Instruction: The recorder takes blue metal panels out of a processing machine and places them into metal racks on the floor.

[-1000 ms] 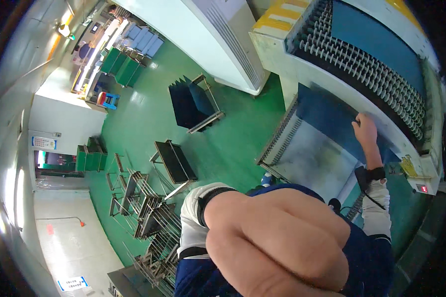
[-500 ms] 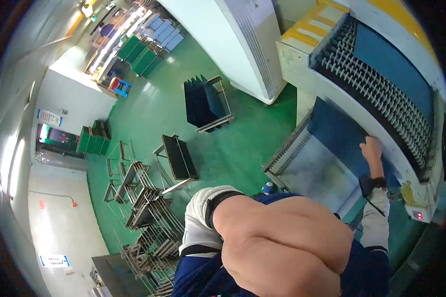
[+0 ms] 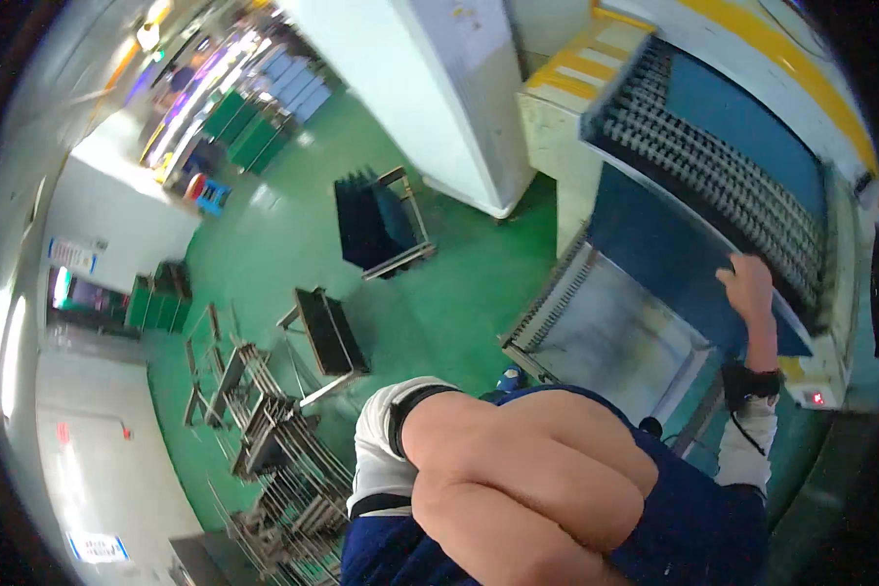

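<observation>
A flat dark blue panel [image 3: 645, 230] slants below the machine's outlet at the right. My right hand [image 3: 750, 285] is closed at its upper edge, with the wrist in front of the panel's face. Beneath the panel stands a metal rack [image 3: 689, 376] with a toothed side and a pale, cloudy sheet-like surface [image 3: 601, 317]. Very close to the camera, my left hand [image 3: 527, 469] looms large at the bottom with its arm bent; its fingertips are hidden, and I see nothing in it.
The white and yellow machine [image 3: 557, 127] has rows of small rollers [image 3: 723, 186] with another blue panel [image 3: 742, 107] on them. A white cabinet [image 3: 439, 88] stands beyond. On the green floor are a rack of dark panels [image 3: 376, 220], a small stand [image 3: 330, 332] and piled metal frames [image 3: 273, 430].
The panel at my right hand has come away from the machine's side and tilted, uncovering more of the rack beneath. My head view has shifted slightly to the right.
</observation>
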Demonstrator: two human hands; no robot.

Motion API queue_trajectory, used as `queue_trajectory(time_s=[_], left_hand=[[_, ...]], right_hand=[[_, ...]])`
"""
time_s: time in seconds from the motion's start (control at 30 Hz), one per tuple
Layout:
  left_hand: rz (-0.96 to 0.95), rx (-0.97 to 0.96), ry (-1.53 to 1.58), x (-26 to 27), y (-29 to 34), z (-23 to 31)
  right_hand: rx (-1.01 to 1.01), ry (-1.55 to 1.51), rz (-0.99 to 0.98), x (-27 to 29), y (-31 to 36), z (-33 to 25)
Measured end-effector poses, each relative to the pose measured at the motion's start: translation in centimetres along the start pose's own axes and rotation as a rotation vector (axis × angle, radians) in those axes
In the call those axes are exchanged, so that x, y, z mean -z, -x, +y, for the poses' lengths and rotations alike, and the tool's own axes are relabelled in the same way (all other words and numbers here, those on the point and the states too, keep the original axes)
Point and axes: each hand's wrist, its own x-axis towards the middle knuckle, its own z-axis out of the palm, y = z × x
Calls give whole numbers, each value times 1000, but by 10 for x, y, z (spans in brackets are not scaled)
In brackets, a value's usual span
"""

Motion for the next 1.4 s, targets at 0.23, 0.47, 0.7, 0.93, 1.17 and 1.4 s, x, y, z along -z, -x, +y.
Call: queue_trajectory(time_s=[0.23,0.47,0.7,0.93,1.17,1.4], left_hand=[[202,178,411,-42,-1,-9],[218,187,478,-31,-4,-5],[73,254,628,-21,12,2],[193,231,400,-27,-1,-4],[-180,443,434,9,-4,-5],[-93,541,420,21,10,-2]], right_hand=[[-87,-82,242,72,41,25],[-523,-907,482,36,110,81],[-640,-1520,548,-10,139,34],[-855,-2094,473,-44,121,-13],[-881,-2312,551,-54,86,-35],[-975,-2346,589,-98,58,-16]])
